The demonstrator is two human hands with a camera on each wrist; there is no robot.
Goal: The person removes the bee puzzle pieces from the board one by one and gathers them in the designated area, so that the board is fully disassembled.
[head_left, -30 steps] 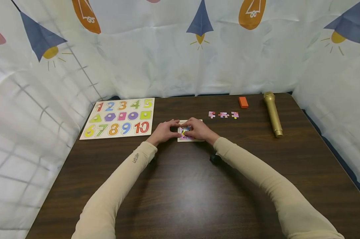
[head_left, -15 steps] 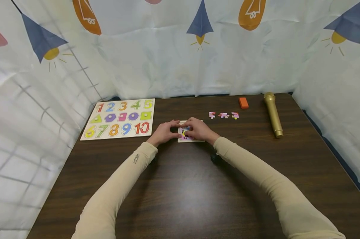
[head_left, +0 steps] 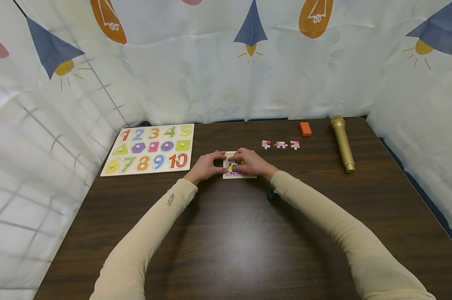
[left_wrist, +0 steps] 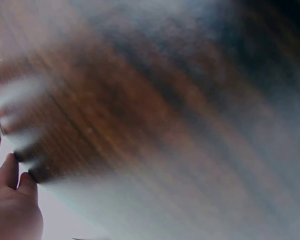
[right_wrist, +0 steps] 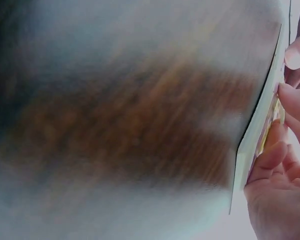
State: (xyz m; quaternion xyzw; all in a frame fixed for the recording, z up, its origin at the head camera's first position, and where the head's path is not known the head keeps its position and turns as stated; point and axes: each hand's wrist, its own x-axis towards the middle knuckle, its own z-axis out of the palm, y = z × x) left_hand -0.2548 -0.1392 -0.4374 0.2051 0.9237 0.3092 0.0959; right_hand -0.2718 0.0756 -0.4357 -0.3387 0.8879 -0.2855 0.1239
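A small pale-framed jigsaw board (head_left: 228, 176) with a pink, yellow and blue picture lies mid-table. At its left edge my left hand (head_left: 206, 166) holds it steady, thumb near the lower corner and forefinger higher up. Over the picture, my right hand (head_left: 251, 162) has its thumb and forefinger bent together on a puzzle piece, hiding much of the board's right side. In the right wrist view, fingers crowd along the top of the jigsaw board (right_wrist: 255, 137). The left wrist view catches only a blurred table and part of a hand at lower left.
Three loose pink puzzle pieces (head_left: 280, 144) lie in a row behind and right of the board. Farther off are an orange block (head_left: 305, 129) and a gold microphone (head_left: 343, 143). A number-and-shape board (head_left: 148, 168) lies back left on the dark table (head_left: 233, 246), before a patterned curtain (head_left: 196, 83).
My right hand and forearm have shifted slightly to the right, uncovering a little more of the picture. The left hand and the loose pieces stay in place.
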